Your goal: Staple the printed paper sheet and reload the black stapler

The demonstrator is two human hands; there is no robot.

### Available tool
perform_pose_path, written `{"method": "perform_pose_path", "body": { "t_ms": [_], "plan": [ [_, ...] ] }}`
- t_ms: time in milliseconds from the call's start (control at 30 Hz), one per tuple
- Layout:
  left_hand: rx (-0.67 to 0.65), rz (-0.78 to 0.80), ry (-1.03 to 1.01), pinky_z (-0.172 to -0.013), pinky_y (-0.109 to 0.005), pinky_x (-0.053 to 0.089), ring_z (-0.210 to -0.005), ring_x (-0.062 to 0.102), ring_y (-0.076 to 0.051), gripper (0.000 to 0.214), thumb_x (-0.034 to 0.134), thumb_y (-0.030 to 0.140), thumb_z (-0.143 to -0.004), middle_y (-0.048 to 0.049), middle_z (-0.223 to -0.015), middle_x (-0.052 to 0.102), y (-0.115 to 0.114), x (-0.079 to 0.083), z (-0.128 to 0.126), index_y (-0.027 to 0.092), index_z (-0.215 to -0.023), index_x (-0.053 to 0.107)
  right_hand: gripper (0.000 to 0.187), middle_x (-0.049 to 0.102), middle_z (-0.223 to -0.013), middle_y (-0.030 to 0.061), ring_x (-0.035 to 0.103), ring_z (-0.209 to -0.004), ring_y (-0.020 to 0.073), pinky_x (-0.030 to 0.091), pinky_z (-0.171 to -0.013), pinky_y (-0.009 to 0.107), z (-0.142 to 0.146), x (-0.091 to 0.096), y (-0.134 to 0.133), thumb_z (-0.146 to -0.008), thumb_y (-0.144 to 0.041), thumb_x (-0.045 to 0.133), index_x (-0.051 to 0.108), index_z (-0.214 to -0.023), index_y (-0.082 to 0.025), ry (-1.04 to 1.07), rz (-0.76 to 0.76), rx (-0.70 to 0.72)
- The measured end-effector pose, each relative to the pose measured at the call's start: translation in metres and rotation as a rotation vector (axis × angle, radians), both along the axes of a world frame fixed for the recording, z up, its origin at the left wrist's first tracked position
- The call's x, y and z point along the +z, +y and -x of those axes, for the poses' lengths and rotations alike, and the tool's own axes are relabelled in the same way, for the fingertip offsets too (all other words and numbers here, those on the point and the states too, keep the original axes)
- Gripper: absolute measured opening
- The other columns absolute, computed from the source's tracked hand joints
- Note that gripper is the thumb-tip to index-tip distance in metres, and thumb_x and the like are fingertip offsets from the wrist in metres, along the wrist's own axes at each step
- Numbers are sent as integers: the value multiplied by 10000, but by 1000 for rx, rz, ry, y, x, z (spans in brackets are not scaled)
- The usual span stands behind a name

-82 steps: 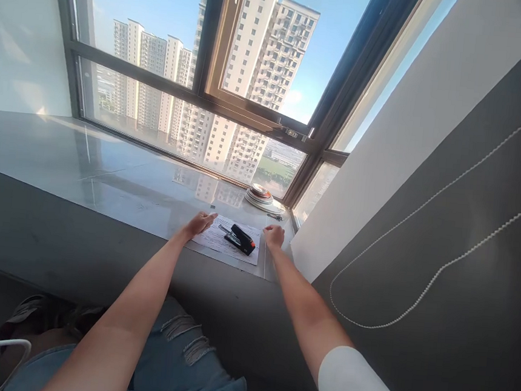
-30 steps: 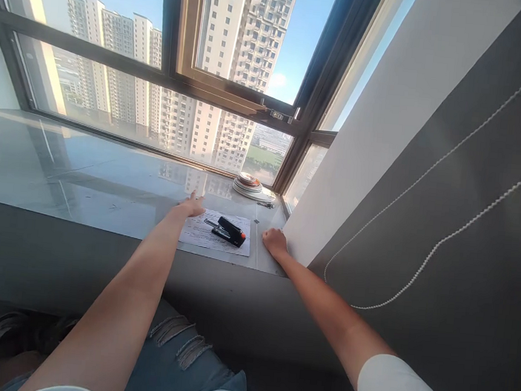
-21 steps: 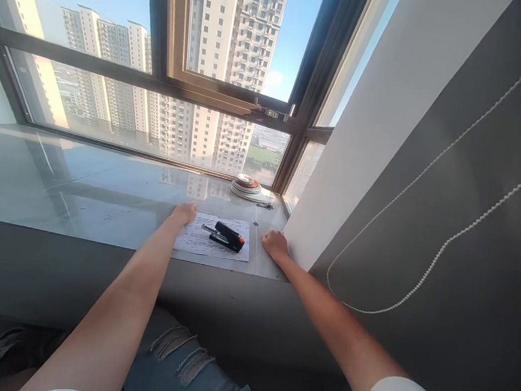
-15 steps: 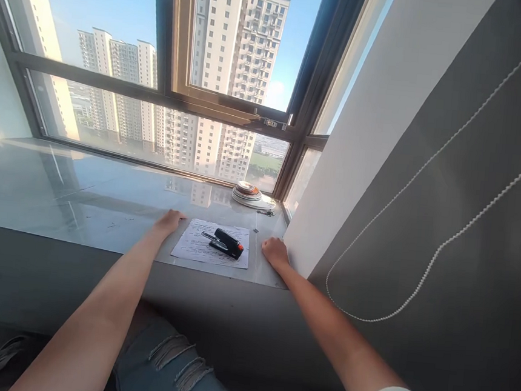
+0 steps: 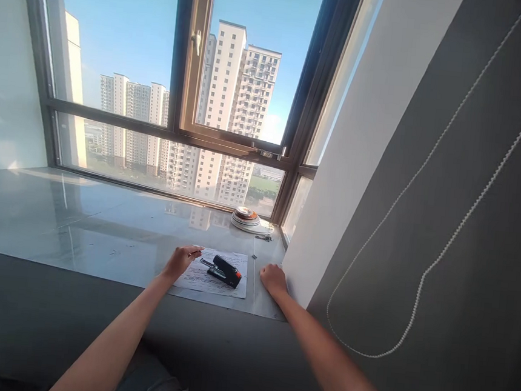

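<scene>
A black stapler (image 5: 227, 273) with an orange patch lies on a written sheet of paper (image 5: 216, 289), its metal rail sticking out to the left. My left hand (image 5: 181, 263) is over the paper's left edge, thumb and fingers pinched together near the end of that rail. A small dark bit shows at the fingertips, too small to name. On the sill right of the paper rests my right hand (image 5: 274, 278), curled into a loose fist, apart from the stapler. Nothing shows in it.
The glossy window sill (image 5: 115, 231) runs far to the left. A stack of round rolls (image 5: 245, 218) stands in the back corner, with a small dark object (image 5: 263, 238) before it. A little dark piece (image 5: 254, 256) lies near the paper. A bead chain (image 5: 406, 330) hangs at right.
My left hand has moved right, from beside the paper to over its left edge near the stapler's rail. The view has tilted up. My right hand stays on the sill.
</scene>
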State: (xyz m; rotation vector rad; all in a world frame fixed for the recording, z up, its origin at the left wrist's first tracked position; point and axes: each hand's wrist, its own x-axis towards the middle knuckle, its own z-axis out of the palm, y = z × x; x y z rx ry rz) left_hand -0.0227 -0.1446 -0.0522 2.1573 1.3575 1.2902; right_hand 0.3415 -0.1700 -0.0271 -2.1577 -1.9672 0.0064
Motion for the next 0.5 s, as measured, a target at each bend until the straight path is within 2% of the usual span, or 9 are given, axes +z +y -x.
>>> {"method": "perform_pose_path", "body": {
  "t_ms": [100, 200, 300, 500],
  "plan": [
    [-15, -31, 14, -754, -355, 581, -810, 730, -253, 314, 568, 390, -940, -88, -961, 784, -4, 4, -1, 230, -1086, 796, 420, 758, -1073, 208, 734, -1025, 299, 501, -864, 335, 0, -2, 1, -1032, -240, 396, 793, -999, -106, -14, -21, -2],
    [0, -84, 89, -798, -341, 564, -904, 724, -255, 343, 500, 374, -993, -103, -1009, 763, -8, 8, -5, 229, -1138, 775, 410, 758, -1084, 204, 733, -1044, 297, 499, -872, 330, 0, -1, 1, -1035, -252, 408, 792, -1024, -108, -16, -25, -4],
    [73, -98, 151, -786, -320, 553, -1011, 716, -277, 387, 422, 397, -1038, -116, -1126, 736, -12, 10, -7, 250, -1178, 752, 389, 760, -1091, 202, 735, -1041, 286, 498, -864, 311, 0, 0, -1, -1038, -275, 437, 791, -1048, -114, -16, -22, -3],
    [85, -87, 205, -749, -296, 532, -1002, 704, -265, 422, 362, 411, -1064, -112, -1175, 712, -12, 9, -7, 255, -1228, 718, 427, 762, -1081, 210, 739, -1038, 289, 506, -868, 317, 4, 0, -5, -1042, -245, 396, 799, -1036, -105, -42, -29, 23]
  ]
}}
